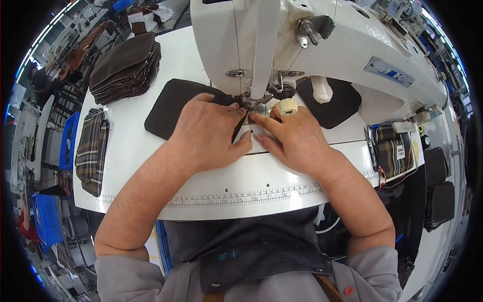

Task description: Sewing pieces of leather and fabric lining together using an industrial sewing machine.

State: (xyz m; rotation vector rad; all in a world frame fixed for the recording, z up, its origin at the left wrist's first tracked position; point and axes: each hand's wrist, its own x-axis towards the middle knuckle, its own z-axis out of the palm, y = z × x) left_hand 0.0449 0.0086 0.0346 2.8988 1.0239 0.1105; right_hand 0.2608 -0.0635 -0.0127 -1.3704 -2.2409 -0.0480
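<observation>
Under the sewing machine's head (226, 45), a dark brown panel (168, 108) with rounded corners lies flat on the white table. My left hand (209, 131) rests over its right part, fingers stretched toward the presser foot (247, 98) and thumb apart. My right hand (297, 138) is on the other side of the foot. Its index fingertip touches down right by the needle area, and the thumb is spread below. A cream knurled knob (288, 106) stands in front of that hand's knuckles. The panel's edge at the foot is partly hidden by my fingers.
A stack of dark panels (123, 68) stands back left, with folded plaid fabric (91, 151) below it. Another dark panel (329, 103) lies under the machine arm. Plaid pieces (391, 151) and tweezers (372, 148) lie right. A ruler strip (236, 200) runs along the front edge.
</observation>
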